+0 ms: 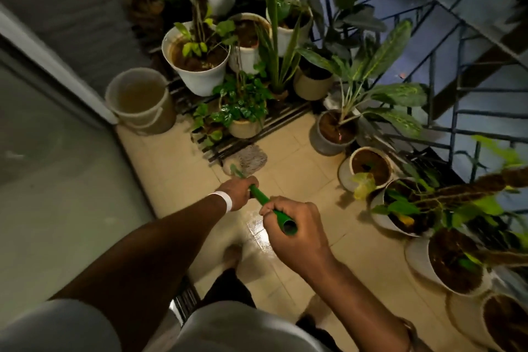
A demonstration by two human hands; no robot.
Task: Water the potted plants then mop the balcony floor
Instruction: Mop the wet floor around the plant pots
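Both my hands hold a green mop handle (261, 198). My left hand (238, 191), with a white wristband, grips the handle lower down. My right hand (294, 227) grips it near the open top end. The grey mop head (248, 161) lies on the beige tiled floor (291, 163) at the edge of a dark slatted plant stand (245, 137). A wet, shiny patch (258, 233) shows on the tiles below my right hand. Potted plants stand on the rack ahead, among them a large white pot (200, 66).
A bucket of murky water (140, 100) stands at the left by a glass door (51, 168). More pots (333, 131) line the right side along a dark metal railing (457, 111). My bare feet (233, 256) stand on the tiles.
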